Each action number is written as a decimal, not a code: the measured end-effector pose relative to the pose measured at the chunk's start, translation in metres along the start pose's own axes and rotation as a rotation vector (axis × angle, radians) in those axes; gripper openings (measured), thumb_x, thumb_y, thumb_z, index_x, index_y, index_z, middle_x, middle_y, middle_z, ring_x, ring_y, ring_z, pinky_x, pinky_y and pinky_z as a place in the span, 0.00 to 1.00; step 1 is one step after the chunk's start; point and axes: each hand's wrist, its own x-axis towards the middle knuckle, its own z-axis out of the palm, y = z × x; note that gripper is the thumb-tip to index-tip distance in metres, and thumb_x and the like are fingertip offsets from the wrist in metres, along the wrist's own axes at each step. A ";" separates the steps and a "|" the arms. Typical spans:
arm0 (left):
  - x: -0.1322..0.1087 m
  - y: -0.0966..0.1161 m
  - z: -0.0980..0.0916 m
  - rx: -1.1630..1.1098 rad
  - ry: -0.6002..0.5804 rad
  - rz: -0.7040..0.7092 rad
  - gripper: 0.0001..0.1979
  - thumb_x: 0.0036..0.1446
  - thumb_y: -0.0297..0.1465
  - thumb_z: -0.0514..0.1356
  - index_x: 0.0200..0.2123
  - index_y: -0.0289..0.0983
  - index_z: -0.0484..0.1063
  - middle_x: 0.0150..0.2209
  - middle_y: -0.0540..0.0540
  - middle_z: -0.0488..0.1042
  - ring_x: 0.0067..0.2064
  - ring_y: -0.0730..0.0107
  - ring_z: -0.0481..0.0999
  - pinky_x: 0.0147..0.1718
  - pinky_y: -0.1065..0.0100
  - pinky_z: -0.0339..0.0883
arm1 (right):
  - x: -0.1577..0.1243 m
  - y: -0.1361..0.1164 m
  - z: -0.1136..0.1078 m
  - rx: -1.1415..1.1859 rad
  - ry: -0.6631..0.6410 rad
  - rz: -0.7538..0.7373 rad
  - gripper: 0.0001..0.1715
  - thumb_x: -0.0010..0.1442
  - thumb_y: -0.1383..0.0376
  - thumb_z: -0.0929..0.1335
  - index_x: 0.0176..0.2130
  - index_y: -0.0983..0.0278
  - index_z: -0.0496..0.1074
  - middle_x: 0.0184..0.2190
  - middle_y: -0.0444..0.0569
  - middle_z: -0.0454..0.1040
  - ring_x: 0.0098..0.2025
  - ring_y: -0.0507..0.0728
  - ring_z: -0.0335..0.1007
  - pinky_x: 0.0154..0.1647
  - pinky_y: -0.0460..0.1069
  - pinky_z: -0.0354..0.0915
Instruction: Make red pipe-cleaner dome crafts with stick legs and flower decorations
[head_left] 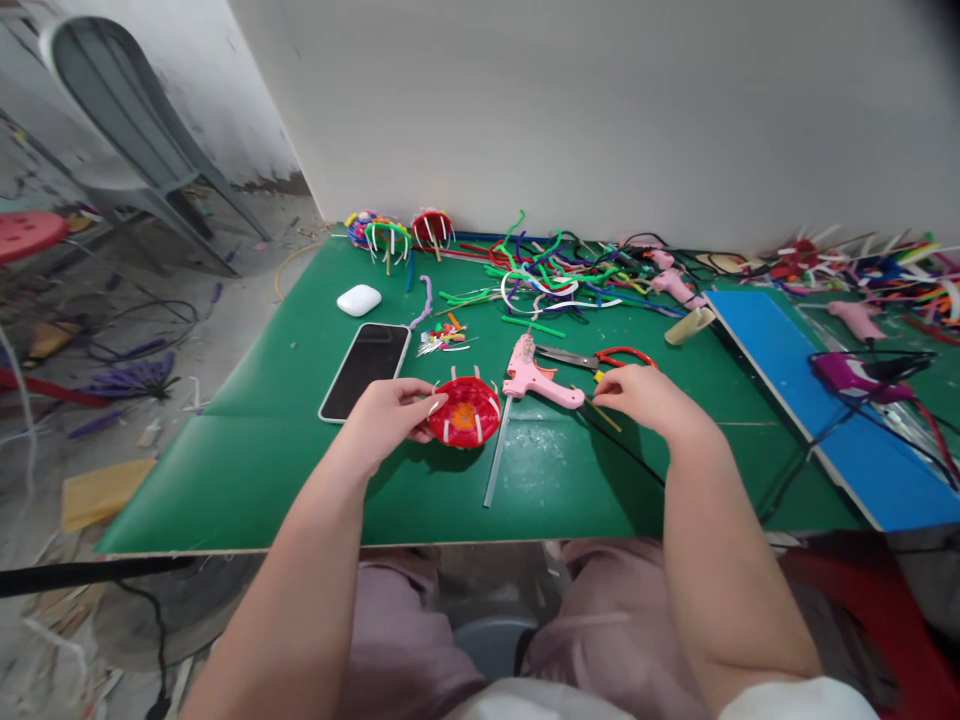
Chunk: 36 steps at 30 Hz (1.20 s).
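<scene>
My left hand (405,408) pinches the left rim of a small red bowl-shaped piece (480,425) with an orange centre and white strips around its edge. Just right of that piece lies a pink hot glue gun (536,380), a clear glue stick (496,465) beneath its front end. My right hand (637,395) is beyond the gun's handle, its fingers closed around a thin tan stick (606,418). Red-handled scissors (577,357) rest on the table behind that hand. Part of the stick is hidden by the fingers.
A phone (367,370), a white case (359,300) and small coloured bits (446,337) are at left. Tangled pipe cleaners (547,275) lie at the back, near finished red and green pieces (433,228). A blue board (810,400) covers the right side of the green table (262,470).
</scene>
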 end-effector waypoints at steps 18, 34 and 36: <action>0.000 0.000 0.002 0.002 -0.007 -0.001 0.21 0.40 0.43 0.66 0.33 0.33 0.72 0.19 0.52 0.70 0.18 0.77 0.68 0.20 0.74 0.67 | -0.004 -0.011 -0.003 0.209 0.001 -0.005 0.07 0.55 0.64 0.61 0.30 0.63 0.67 0.27 0.47 0.75 0.24 0.50 0.66 0.22 0.44 0.57; -0.001 -0.001 0.005 0.011 -0.033 -0.003 0.17 0.44 0.40 0.64 0.32 0.34 0.71 0.19 0.52 0.71 0.19 0.78 0.70 0.20 0.76 0.67 | -0.029 -0.045 -0.011 1.166 -0.232 -0.352 0.06 0.55 0.69 0.67 0.34 0.63 0.63 0.25 0.41 0.72 0.18 0.45 0.64 0.17 0.40 0.63; -0.001 0.000 0.005 0.028 -0.036 -0.004 0.16 0.45 0.40 0.64 0.33 0.33 0.72 0.19 0.52 0.71 0.19 0.78 0.70 0.21 0.76 0.67 | -0.028 -0.048 -0.008 1.253 -0.239 -0.369 0.11 0.55 0.69 0.66 0.41 0.62 0.64 0.25 0.40 0.72 0.17 0.45 0.65 0.15 0.40 0.64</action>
